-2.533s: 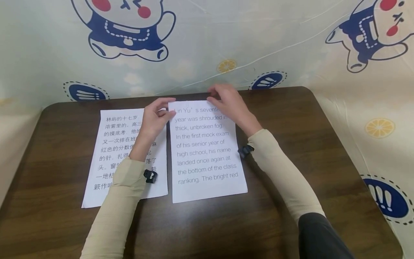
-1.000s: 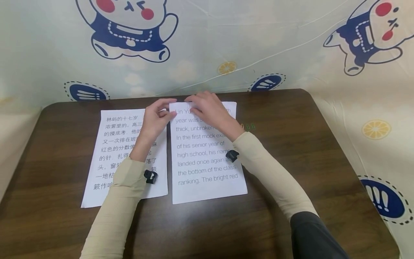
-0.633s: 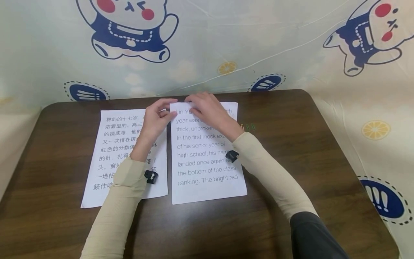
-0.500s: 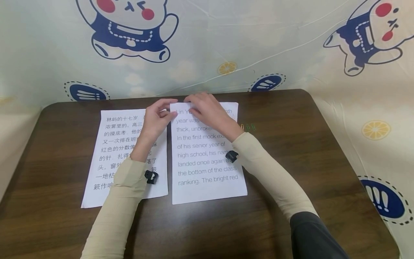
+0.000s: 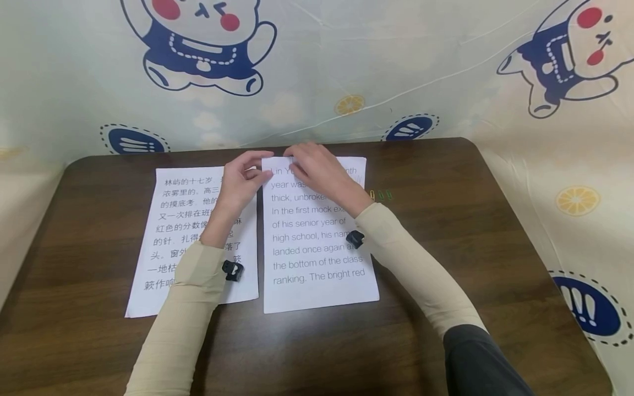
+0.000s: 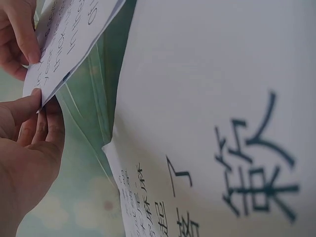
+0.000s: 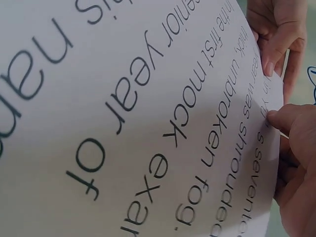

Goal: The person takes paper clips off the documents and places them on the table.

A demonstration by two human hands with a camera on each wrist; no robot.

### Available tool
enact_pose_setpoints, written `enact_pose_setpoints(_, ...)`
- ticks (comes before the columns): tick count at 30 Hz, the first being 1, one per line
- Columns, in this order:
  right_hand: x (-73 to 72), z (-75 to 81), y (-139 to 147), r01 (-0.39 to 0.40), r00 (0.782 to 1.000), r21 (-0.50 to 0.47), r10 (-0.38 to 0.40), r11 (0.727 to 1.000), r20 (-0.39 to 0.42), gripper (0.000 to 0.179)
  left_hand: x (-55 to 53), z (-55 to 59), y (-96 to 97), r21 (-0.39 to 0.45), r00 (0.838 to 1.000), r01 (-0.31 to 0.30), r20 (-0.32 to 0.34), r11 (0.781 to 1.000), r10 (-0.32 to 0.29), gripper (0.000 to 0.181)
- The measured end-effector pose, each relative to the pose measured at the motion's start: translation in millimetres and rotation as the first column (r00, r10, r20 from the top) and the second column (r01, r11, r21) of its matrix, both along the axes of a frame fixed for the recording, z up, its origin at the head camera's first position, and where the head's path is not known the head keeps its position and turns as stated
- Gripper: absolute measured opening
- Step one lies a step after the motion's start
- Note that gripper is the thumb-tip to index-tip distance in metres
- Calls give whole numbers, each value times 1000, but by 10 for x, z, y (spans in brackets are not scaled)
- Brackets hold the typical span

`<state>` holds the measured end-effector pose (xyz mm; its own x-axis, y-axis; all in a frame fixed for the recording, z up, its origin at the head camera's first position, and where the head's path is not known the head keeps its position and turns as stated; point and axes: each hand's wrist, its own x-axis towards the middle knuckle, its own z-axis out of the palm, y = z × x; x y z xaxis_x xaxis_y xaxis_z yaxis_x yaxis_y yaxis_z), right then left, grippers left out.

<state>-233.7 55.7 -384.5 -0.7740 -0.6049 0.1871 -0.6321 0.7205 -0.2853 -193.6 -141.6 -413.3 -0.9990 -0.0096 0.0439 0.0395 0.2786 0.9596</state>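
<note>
My left hand (image 5: 239,184) pinches the top left corner of a stack of paper printed in English (image 5: 317,264), thumb above and fingers beneath. Along the same top edge, just to the right, my right hand (image 5: 321,171) pinches the stack between thumb and fingers. In the left wrist view, the paper stack (image 6: 74,37) shows more than one layer at its edge, raised at that end. The right wrist view has my right thumb on the printed face of the paper (image 7: 197,123), its fingers behind. Whether a small item sits under those fingers, I cannot tell.
A sheet printed in Chinese (image 5: 198,220) lies to the left, partly under my left forearm. A yellow paper clip (image 5: 372,194) and two green paper clips (image 5: 384,194) lie right of the English stack. A patterned cloth (image 5: 307,66) hangs behind the brown table (image 5: 446,220).
My right hand has moved left along the top edge from near the right corner, uncovering the paper clips. My left hand keeps its pinch. In the last half second almost nothing moves.
</note>
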Motion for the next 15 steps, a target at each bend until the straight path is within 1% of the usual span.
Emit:
enact_pose_setpoints(6,1,-36,5,-12,998,24,14,1000,-68,33,10,16,-1,-11,1000,2,-2,1000,-2,40)
enact_pose_setpoints(10,8,-61,8,-15,994,45,20,999,-109,33,10,2,-1,-1,1000,1,-6,1000,-1,40)
enact_pose_setpoints(15,0,-95,-5,-17,988,63,26,998,-155,33,15,5,-5,-9,1000,-2,5,1000,3,41)
